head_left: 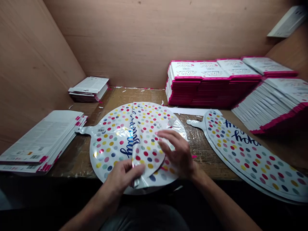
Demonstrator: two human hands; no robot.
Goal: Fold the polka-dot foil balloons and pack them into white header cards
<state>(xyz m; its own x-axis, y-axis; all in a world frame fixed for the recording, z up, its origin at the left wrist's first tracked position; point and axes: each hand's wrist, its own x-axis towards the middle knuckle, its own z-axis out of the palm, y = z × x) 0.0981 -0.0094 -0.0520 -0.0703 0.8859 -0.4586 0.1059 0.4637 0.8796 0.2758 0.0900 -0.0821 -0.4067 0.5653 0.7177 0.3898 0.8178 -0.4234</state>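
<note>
Where the hands are: both over a round foil balloon [113, 150], which lies flat on a scuffed wooden table [79, 157], close to the table's near edge;

Left hand [122, 178]: nearly closed, fingers curled, thumb on top; it pinches the doubled foil low on the balloon;

Right hand [174, 150]: half open, fingers slightly spread and bent; it lies on the folded part with no pinch that I can see;

Balloon: silvery foil printed with coloured polka dots and blue script; one side is folded over across the middle, so a curved flap lies on the other half; its neck tab [83, 130] points left;

To the right: a pile of flat foil balloons [252, 154] with the same print, its neck tab pointing toward the hands, well beside the first balloon; a white paper strip [187, 111] lies just behind them;

To the left: a stack of printed white sheets [40, 141] with pink marks along its edge; a smaller stack [89, 89] sits further back;

Behind: rows of white-and-pink packet stacks [211, 83], with a slanted stack [271, 106] in front of them; plywood walls [144, 38] surround the table;
</note>
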